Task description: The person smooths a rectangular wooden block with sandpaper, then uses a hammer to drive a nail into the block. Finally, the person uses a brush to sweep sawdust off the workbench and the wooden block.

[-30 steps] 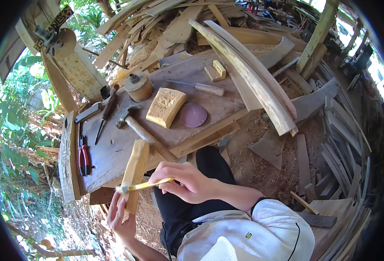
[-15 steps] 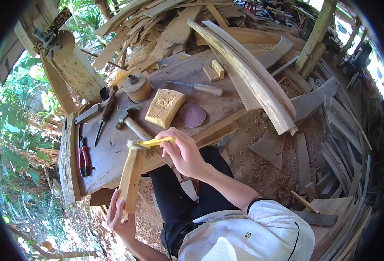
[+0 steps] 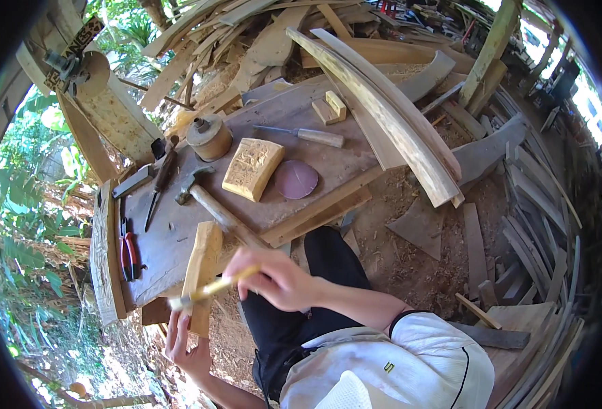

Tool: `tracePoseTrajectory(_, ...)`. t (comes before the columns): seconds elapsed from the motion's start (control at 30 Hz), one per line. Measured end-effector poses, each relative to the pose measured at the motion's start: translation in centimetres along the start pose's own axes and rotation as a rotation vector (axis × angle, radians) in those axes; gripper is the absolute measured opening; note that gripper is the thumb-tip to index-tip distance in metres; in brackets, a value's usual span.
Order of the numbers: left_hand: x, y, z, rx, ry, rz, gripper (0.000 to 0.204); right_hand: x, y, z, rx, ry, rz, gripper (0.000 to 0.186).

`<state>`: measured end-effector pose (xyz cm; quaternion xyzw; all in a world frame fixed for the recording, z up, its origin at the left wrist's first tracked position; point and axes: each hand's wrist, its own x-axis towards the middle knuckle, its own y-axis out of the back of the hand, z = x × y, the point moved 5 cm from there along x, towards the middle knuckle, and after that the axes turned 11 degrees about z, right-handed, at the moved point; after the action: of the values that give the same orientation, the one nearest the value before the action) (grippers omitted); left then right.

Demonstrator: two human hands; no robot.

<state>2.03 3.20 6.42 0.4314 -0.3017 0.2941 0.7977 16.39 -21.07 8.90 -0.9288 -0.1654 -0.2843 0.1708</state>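
Note:
My left hand [image 3: 186, 349] grips the lower end of a long, pale wooden block [image 3: 203, 258]. The block leans up against the near edge of the workbench. My right hand [image 3: 278, 279] is closed around a yellow-handled brush [image 3: 218, 285], blurred by motion. Its pale bristle end is over the lower part of the block, close to my left fingers; I cannot tell whether it touches. Just beyond lie a hammer [image 3: 219, 208] with a wooden handle, a thick carved wood block [image 3: 252, 169] and a purple sanding disc [image 3: 297, 179].
On the workbench [image 3: 168, 238] are red-handled pliers [image 3: 130, 255], a slim dark tool [image 3: 158, 184], a round wooden pot [image 3: 209, 138], a chisel [image 3: 314, 136] and a small notched wood piece [image 3: 329, 108]. Long curved boards [image 3: 389, 129] overhang its right side. Scrap wood lies around.
My right hand and the brush have moved down and left, from the block's top end to its lower end. My left hand still holds the block in about the same place.

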Motion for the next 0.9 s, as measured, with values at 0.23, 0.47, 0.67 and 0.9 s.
tracePoseTrajectory(0.23, 1.1, -0.2, 1.0, -0.042, -0.020, -0.012, 0.060, 0.4, 1.5, 1.0, -0.126, 0.006, 0.200, 0.017)
tracePoseTrajectory(0.47, 1.5, -0.4, 1.8, -0.052, -0.042, -0.016, 0.058, 1.6, 2.3, 2.3, -0.200, -0.030, 0.282, 0.020)
tracePoseTrajectory(0.67, 1.0, -0.5, 1.3, -0.066, 0.036, -0.012, 0.052, 0.8, 1.1, 2.1, -0.070, -0.045, 0.148, 0.019)
tracePoseTrajectory(0.9, -0.1, 0.1, -0.4, -0.028, 0.037, 0.058, 0.058, -0.9, 1.1, 0.3, -0.247, -0.001, 0.222, 0.019)
